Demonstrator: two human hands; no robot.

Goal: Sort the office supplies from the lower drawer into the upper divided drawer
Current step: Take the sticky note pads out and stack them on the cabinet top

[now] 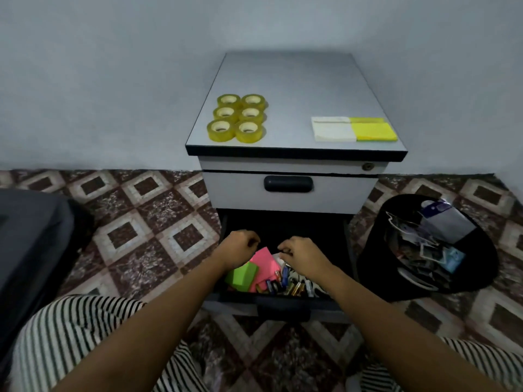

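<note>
The supplies are heaped in the open lower drawer (283,302), just below both hands and nearer the person. A pink pad (264,264) lies between the wrists, a green block (244,274) beside the left forearm, and batteries and pens (285,287) beside the right, lying roughly front to back. The left hand (240,244) is curled, with nothing seen in its fingers. The right hand (301,251) is curled over something white; a hold cannot be told. The upper drawer (339,193) is closed and judged to need opening first. Tape rolls (237,118) and note pads (353,128) are set on the cabinet top.
</note>
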